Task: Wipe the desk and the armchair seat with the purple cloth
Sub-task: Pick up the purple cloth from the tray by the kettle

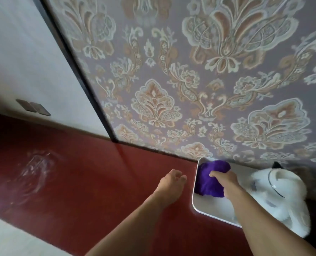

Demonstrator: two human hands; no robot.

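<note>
A clear glass dish (34, 174) sat at the far left of the red desk (98, 182), well apart from everything else, leaving a wide bare stretch open for wiping. The left hand (169, 183) rested on that bare wood beside the tray, fingers loosely curled and holding nothing, probably to steady the body. The purple cloth (208, 179) lay bunched in the white tray (207, 211), which stood against the patterned wall (190, 80). The right hand (225, 182) pressed down on the cloth, fingers closing over it; whether it had a firm hold, I could not tell. A white plush toy (282, 200) crowded the tray's right side. The armchair was out of view.
</note>
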